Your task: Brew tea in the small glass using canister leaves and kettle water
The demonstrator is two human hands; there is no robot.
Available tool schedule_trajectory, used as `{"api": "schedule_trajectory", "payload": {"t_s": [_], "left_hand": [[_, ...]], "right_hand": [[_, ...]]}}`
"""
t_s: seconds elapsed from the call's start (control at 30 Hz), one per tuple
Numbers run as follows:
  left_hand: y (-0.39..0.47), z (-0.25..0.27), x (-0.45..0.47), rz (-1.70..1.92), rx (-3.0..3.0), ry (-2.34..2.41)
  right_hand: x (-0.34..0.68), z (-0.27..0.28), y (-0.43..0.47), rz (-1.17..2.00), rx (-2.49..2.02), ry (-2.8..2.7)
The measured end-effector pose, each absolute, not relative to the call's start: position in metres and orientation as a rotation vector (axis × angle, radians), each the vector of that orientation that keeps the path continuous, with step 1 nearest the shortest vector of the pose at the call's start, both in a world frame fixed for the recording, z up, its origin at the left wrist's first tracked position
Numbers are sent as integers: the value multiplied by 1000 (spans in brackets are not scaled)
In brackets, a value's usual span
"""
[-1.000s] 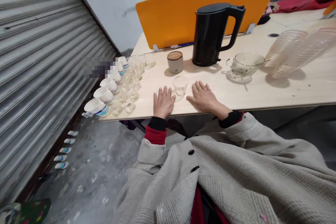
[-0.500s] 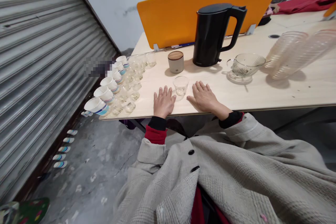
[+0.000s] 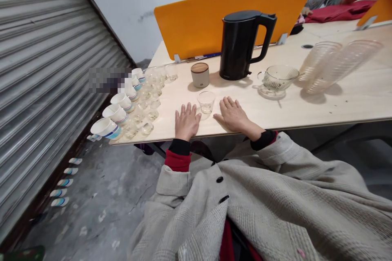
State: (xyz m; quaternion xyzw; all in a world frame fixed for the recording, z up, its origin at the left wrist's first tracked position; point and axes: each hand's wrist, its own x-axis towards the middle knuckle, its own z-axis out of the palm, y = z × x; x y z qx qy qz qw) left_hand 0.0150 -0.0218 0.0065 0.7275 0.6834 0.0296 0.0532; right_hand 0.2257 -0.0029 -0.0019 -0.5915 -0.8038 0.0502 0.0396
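Observation:
My left hand (image 3: pixel 187 122) lies palm down near the table's front edge, fingers stretched out and holding nothing. To the right, my right hand (image 3: pixel 232 115) rests flat on the tabletop in the same way. Between the two stands a small clear cup (image 3: pixel 206 102), upright and apparently untouched. Behind it sits a grey canister (image 3: pixel 200 76) with a wooden lid. A black electric kettle (image 3: pixel 237 47) stands farther back, its handle to the right. Beyond my right hand is a ribbed glass cup (image 3: pixel 278 79) with a handle, on a clear base.
Rows of paper cups (image 3: pixel 107 127) and clear cups (image 3: pixel 147 127) line the table's left end. Two stacks of clear plastic cups (image 3: pixel 343 65) lean at the right. An orange divider (image 3: pixel 190 28) runs along the back; past it, part of another person shows beside red cloth (image 3: pixel 343 11).
The whole view has shifted slightly, so the table's things appear a little farther left. Both my hands stay flat in place. At the back right, the other person's hand has moved.

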Motion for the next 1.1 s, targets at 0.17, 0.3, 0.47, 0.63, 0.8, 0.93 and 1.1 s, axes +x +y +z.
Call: {"api": "schedule_trajectory", "payload": {"t_s": [0.17,0.3,0.47,0.63,0.8,0.93,1.1], "left_hand": [[-23,7,15,88,2226,2088],[-22,6,15,89,2238,2086],[-22,6,15,105,2238,2078],[-22,6,14,102,2246,2074],[-21,4,14,103,2251,2088],[-21,4,14,100,2247,2084],[-21,6,14,91,2233,2082]], "right_hand": [[226,-1,-5,122,-1810,-2460],[226,-2,-4,127,-1798,-2462],[226,-2,-3,128,-1812,-2462],[224,1,-4,151,-1820,-2468],[224,3,-5,143,-1834,-2465],[224,3,-5,142,-1836,-2471],[225,1,-5,136,-1833,-2464]]}}
